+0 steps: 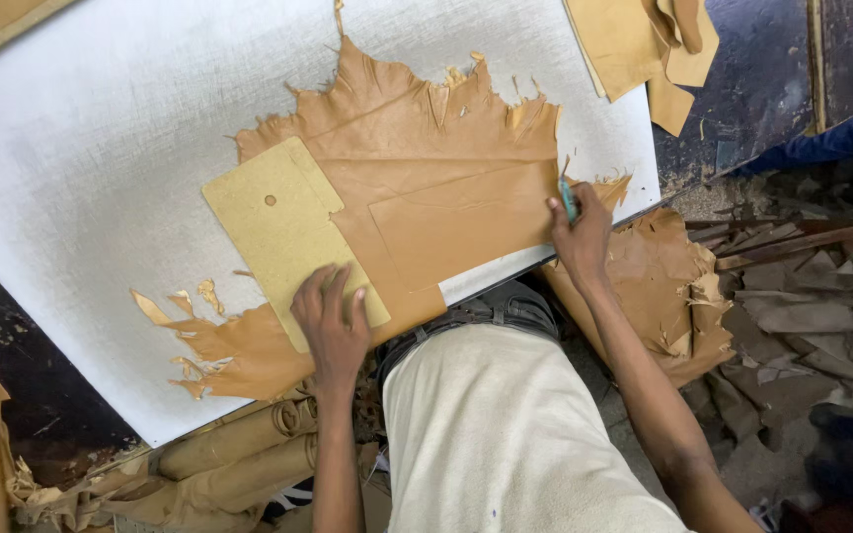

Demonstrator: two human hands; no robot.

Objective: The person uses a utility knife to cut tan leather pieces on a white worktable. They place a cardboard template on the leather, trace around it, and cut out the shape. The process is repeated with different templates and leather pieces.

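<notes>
Fingers of right hand (580, 232) clamp a teal tool (568, 200), tip seemingly hidden; left hand (333, 321) flat, fingers spread, on template (278, 227).

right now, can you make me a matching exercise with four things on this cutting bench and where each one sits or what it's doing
Things:
1. pale yellow cardboard template with a punched hole
2. tan ragged-edged leather hide
3. slim teal-handled cutting tool
4. rolled tan leather bundles

Places or states:
A. spread flat on the white board
B. pressed down by the left hand
C. below the board's near edge
D. gripped in the right hand

Pairs: 1-B, 2-A, 3-D, 4-C
</notes>
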